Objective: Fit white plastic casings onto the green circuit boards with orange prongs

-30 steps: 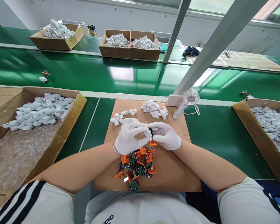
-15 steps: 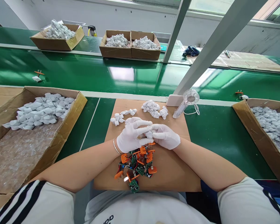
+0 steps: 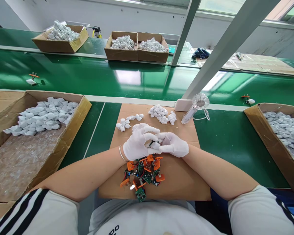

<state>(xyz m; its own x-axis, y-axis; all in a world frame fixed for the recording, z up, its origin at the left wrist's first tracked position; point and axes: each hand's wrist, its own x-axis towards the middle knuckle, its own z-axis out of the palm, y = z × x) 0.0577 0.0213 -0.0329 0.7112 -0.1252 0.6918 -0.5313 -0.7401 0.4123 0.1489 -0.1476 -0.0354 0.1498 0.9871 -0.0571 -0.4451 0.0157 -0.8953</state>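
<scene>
Both my hands wear white gloves and meet above the cardboard sheet [image 3: 181, 179]. My left hand [image 3: 139, 142] has its fingers curled around one side of a small circuit board [image 3: 151, 143] with a white piece [image 3: 156, 146] against it. From the other side, my right hand [image 3: 173, 144] pinches the same bundle with thumb and fingers. The fingers hide much of it. Just below my hands lies a heap of green circuit boards [image 3: 147, 178] with orange plug pieces [image 3: 130, 165]. Beyond them are small white packets [image 3: 158, 112] in a pile, with another loose group [image 3: 123, 124] to its left.
A clear handheld fan [image 3: 195, 107] stands at the sheet's back right. Cardboard boxes of white packets stand at left [image 3: 73, 130], right [image 3: 267, 137] and on the back ledge [image 3: 121, 54]. A grey post [image 3: 225, 49] slants over the green belt [image 3: 88, 75], which carries two wrapped plug pieces [image 3: 31, 81].
My fingers have shifted around the bundle, and a dark edge of the board now shows between them. The two plug pieces on the belt have moved left.
</scene>
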